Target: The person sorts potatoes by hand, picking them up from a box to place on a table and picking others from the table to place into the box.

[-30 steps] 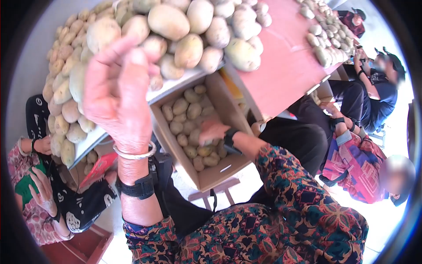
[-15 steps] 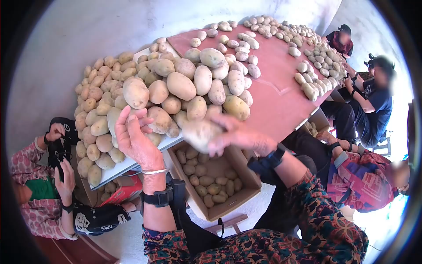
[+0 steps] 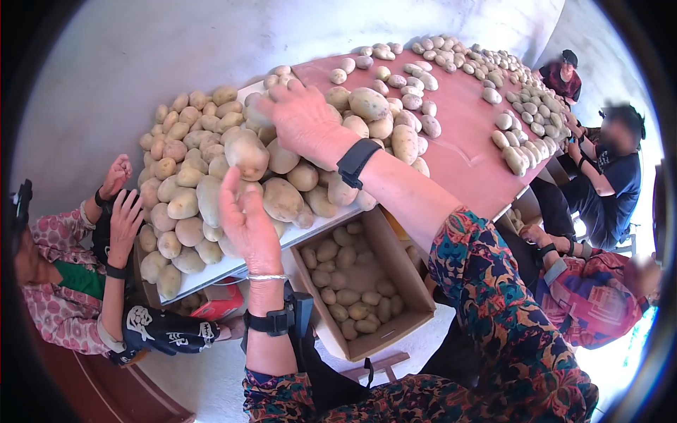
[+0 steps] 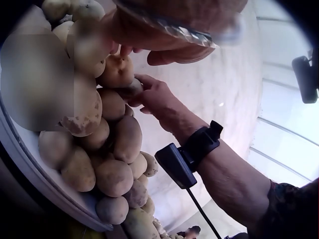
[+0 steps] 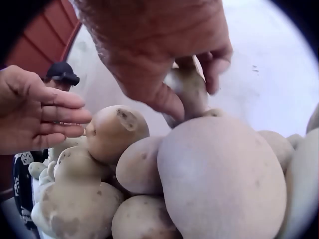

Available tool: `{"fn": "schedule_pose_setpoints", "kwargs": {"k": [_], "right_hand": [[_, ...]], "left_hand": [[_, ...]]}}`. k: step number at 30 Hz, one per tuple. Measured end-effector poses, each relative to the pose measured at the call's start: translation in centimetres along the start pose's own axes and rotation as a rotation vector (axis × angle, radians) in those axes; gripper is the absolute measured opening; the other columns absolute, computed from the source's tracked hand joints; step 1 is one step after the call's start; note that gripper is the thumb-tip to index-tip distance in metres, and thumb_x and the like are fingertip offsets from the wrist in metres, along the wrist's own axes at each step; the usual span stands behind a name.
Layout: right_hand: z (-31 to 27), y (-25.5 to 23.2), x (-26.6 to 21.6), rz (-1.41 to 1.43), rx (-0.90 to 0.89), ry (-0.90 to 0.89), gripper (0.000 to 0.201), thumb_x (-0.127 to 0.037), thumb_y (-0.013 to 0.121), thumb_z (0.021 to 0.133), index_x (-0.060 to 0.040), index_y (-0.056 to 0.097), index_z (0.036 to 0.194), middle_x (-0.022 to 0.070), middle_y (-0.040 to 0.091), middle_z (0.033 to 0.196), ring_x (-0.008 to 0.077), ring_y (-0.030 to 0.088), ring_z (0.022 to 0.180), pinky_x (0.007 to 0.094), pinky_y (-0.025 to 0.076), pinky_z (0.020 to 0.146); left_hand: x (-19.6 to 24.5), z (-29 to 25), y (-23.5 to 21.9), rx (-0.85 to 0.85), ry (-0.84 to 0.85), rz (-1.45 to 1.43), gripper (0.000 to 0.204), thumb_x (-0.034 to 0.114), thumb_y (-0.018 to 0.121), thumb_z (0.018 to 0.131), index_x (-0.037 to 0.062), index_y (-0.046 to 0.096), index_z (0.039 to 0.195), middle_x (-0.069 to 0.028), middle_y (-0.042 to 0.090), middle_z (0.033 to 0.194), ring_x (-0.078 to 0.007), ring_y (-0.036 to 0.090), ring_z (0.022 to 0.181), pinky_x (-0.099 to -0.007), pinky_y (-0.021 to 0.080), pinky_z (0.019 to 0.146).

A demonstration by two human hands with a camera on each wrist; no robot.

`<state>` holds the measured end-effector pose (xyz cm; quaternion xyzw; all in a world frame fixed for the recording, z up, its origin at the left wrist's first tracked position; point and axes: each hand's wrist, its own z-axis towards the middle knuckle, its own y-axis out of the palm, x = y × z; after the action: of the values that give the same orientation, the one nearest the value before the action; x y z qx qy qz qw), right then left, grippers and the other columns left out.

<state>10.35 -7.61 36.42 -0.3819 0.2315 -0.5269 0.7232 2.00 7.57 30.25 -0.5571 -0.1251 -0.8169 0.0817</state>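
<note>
A big heap of pale potatoes [image 3: 185, 203] covers the near end of the table. My right hand [image 3: 303, 120] reaches over the top of the heap. In the right wrist view its thumb and fingers are curled round a small potato [image 5: 192, 92] above the others. My left hand [image 3: 252, 229] is held at the heap's front, palm inward and fingers loosely extended, with nothing in it. Just beyond its fingertips sits a large potato [image 3: 247, 154]. Below the table edge, a cardboard box [image 3: 396, 337] holds several potatoes on its floor.
More potatoes [image 3: 536, 113] lie along the far side of the reddish tabletop [image 3: 462, 151]. A person in a pink patterned sleeve [image 3: 67, 324] sits close on the left. Other people sit along the right, one in a dark shirt [image 3: 617, 169]. A pale wall [image 3: 233, 42] stands behind.
My right hand was down in the cardboard box, then rose past its edge, and is now over the heap. The left hand stays by the heap. The head view has tilted up.
</note>
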Motion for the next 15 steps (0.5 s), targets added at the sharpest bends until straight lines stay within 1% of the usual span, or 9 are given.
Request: {"fn": "schedule_pose_setpoints", "kwargs": {"k": [1, 3, 6, 7, 9, 10, 12, 14, 15], "right_hand": [[0.2, 0.0, -0.2, 0.001, 0.000, -0.002, 0.038, -0.014, 0.066, 0.075, -0.0110, 0.063, 0.113, 0.0106, 0.061, 0.104, 0.0282, 0.056, 0.106, 0.0459, 0.048, 0.084], [0.5, -0.4, -0.4, 0.066, -0.329, -0.062, 0.038, -0.012, 0.065, 0.074, -0.0122, 0.065, 0.113, 0.0095, 0.061, 0.110, 0.0285, 0.052, 0.115, 0.0472, 0.047, 0.086], [0.0, -2.2, -0.2, 0.211, -0.343, 0.011, 0.039, -0.009, 0.062, 0.074, -0.0117, 0.066, 0.113, 0.0118, 0.062, 0.112, 0.0313, 0.055, 0.113, 0.0485, 0.046, 0.087], [-0.1, -2.6, 0.1, 0.204, -0.337, 0.010, 0.039, -0.009, 0.062, 0.074, -0.0117, 0.066, 0.113, 0.0118, 0.062, 0.112, 0.0313, 0.055, 0.113, 0.0485, 0.046, 0.087], [-0.1, -2.7, 0.9, 0.431, -0.333, 0.176, 0.039, -0.006, 0.059, 0.074, -0.0098, 0.067, 0.111, 0.0151, 0.064, 0.110, 0.0334, 0.058, 0.108, 0.0486, 0.047, 0.087], [-0.2, -2.6, 1.0, 0.428, -0.330, 0.171, 0.039, -0.006, 0.059, 0.074, -0.0098, 0.067, 0.111, 0.0151, 0.064, 0.110, 0.0334, 0.058, 0.108, 0.0486, 0.047, 0.087], [-1.1, -3.2, 0.9, 0.417, -0.042, 0.215, 0.033, -0.006, 0.059, 0.071, -0.0058, 0.067, 0.103, 0.0181, 0.065, 0.099, 0.0350, 0.061, 0.101, 0.0471, 0.048, 0.086], [-2.9, -5.0, 1.0, 0.413, -0.007, 0.221, 0.033, -0.005, 0.057, 0.073, -0.0072, 0.066, 0.104, 0.0185, 0.064, 0.094, 0.0363, 0.061, 0.095, 0.0469, 0.050, 0.080], [-4.2, -6.2, 0.5, 0.436, 0.022, 0.216, 0.033, -0.004, 0.054, 0.074, -0.0085, 0.064, 0.105, 0.0190, 0.063, 0.088, 0.0375, 0.062, 0.089, 0.0468, 0.052, 0.075]], "left_hand": [[-0.2, 0.0, -0.1, -0.053, 0.016, 0.082, 0.040, 0.009, 0.053, 0.093, -0.0027, 0.052, 0.131, -0.0146, 0.056, 0.129, -0.0233, 0.052, 0.120, -0.0343, 0.038, 0.103], [-0.3, 0.1, -0.2, -0.102, 0.028, 0.162, 0.042, 0.008, 0.053, 0.092, -0.0030, 0.051, 0.132, -0.0144, 0.056, 0.129, -0.0238, 0.051, 0.120, -0.0352, 0.037, 0.104], [0.0, -0.1, -0.2, -0.104, 0.059, 0.179, 0.041, 0.008, 0.053, 0.092, -0.0024, 0.052, 0.131, -0.0144, 0.056, 0.128, -0.0241, 0.052, 0.120, -0.0363, 0.037, 0.104], [0.1, -0.2, -0.2, -0.099, 0.063, 0.175, 0.041, 0.008, 0.053, 0.092, -0.0023, 0.052, 0.131, -0.0146, 0.056, 0.128, -0.0243, 0.052, 0.119, -0.0364, 0.037, 0.104], [0.3, -0.2, -0.1, -0.091, 0.063, 0.172, 0.041, 0.008, 0.053, 0.092, -0.0022, 0.052, 0.131, -0.0148, 0.056, 0.129, -0.0246, 0.052, 0.119, -0.0366, 0.036, 0.104], [0.5, -0.2, -0.1, -0.093, 0.072, 0.201, 0.041, 0.008, 0.054, 0.091, -0.0021, 0.053, 0.131, -0.0148, 0.056, 0.129, -0.0248, 0.052, 0.120, -0.0368, 0.036, 0.105], [0.6, -0.4, -0.4, -0.104, 0.087, 0.218, 0.041, 0.007, 0.054, 0.091, -0.0020, 0.053, 0.131, -0.0147, 0.056, 0.129, -0.0250, 0.052, 0.120, -0.0370, 0.036, 0.105], [-0.6, -0.3, -0.3, -0.075, 0.191, 0.340, 0.040, 0.006, 0.052, 0.091, -0.0014, 0.054, 0.131, -0.0147, 0.057, 0.131, -0.0224, 0.054, 0.119, -0.0344, 0.040, 0.103], [-1.0, -0.1, -0.3, -0.067, 0.188, 0.253, 0.040, 0.005, 0.053, 0.092, -0.0014, 0.054, 0.130, -0.0141, 0.057, 0.130, -0.0230, 0.053, 0.120, -0.0356, 0.039, 0.104]]}}
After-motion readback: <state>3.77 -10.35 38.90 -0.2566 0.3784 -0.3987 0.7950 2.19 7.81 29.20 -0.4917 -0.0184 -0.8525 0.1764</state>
